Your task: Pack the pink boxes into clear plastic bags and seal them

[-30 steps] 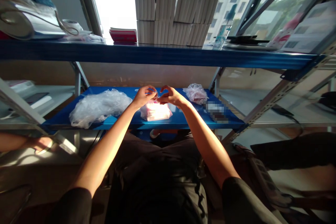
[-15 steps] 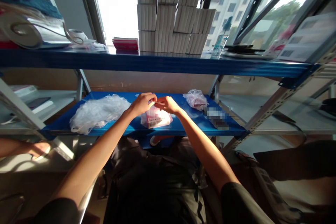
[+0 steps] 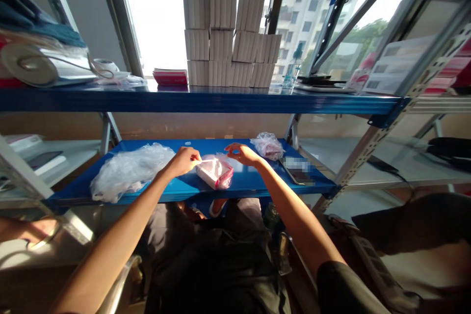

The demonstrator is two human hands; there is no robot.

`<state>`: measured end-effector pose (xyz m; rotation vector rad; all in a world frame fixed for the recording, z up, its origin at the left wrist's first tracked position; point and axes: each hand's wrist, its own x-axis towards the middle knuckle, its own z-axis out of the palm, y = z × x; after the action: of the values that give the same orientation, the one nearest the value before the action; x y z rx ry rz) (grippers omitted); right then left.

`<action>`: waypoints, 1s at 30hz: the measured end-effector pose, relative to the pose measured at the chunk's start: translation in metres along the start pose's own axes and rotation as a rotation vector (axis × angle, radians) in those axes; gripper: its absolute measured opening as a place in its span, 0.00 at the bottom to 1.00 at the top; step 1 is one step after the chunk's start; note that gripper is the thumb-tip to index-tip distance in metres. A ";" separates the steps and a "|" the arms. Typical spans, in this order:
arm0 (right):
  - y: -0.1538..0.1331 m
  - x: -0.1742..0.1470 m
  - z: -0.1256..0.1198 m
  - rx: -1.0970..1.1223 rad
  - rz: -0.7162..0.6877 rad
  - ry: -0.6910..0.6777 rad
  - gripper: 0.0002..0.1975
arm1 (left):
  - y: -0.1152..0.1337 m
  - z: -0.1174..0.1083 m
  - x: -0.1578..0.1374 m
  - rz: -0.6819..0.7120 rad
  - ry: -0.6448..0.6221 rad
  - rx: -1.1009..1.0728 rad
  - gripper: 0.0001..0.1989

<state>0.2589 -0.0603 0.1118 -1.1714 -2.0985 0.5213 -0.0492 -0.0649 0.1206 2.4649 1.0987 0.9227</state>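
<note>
On the blue lower shelf board (image 3: 184, 186) lies a white and pink box in a clear plastic bag (image 3: 216, 172), turned at an angle. My left hand (image 3: 186, 161) is at its left, fingers pinched on an edge of the bag, which is pulled out toward that hand. My right hand (image 3: 243, 154) hovers at the upper right of the box, its fingers curved and apart, with nothing visible in them. A heap of clear plastic bags (image 3: 134, 169) lies to the left of my left hand. Beyond my right hand sits another bagged pinkish item (image 3: 269, 146).
A phone (image 3: 297, 172), partly blurred out, lies at the board's right. The upper shelf (image 3: 221, 102) carries stacked white boxes (image 3: 230, 49), a red stack (image 3: 170, 77) and a bottle (image 3: 292, 71). Another person's hand (image 3: 40, 230) is at the far left.
My hands, together over the box before, have moved apart: the left outward with the bag's edge, the right away to the right. The box has turned. The view has shifted slightly.
</note>
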 end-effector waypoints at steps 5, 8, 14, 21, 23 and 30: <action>0.033 -0.018 0.013 -0.029 0.070 -0.055 0.06 | -0.021 0.012 -0.027 -0.113 -0.138 -0.073 0.08; 0.039 -0.025 0.019 0.023 0.153 -0.063 0.06 | -0.026 0.019 -0.037 -0.177 -0.131 -0.157 0.12; 0.033 -0.028 0.028 0.171 0.417 -0.079 0.26 | -0.022 0.040 -0.047 -0.597 -0.117 -0.617 0.30; 0.021 -0.010 0.059 0.052 0.535 -0.025 0.18 | 0.011 0.098 -0.028 -0.656 -0.031 -0.765 0.39; 0.020 -0.014 0.062 0.052 0.523 0.014 0.17 | 0.015 0.104 -0.028 -0.586 -0.012 -0.696 0.39; 0.010 -0.048 0.059 0.616 0.449 0.234 0.27 | 0.026 0.100 -0.041 -0.420 -0.001 -0.467 0.54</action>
<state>0.2403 -0.0976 0.0475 -1.2426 -1.3233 1.0862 0.0104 -0.1132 0.0400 1.7749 1.1781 0.9148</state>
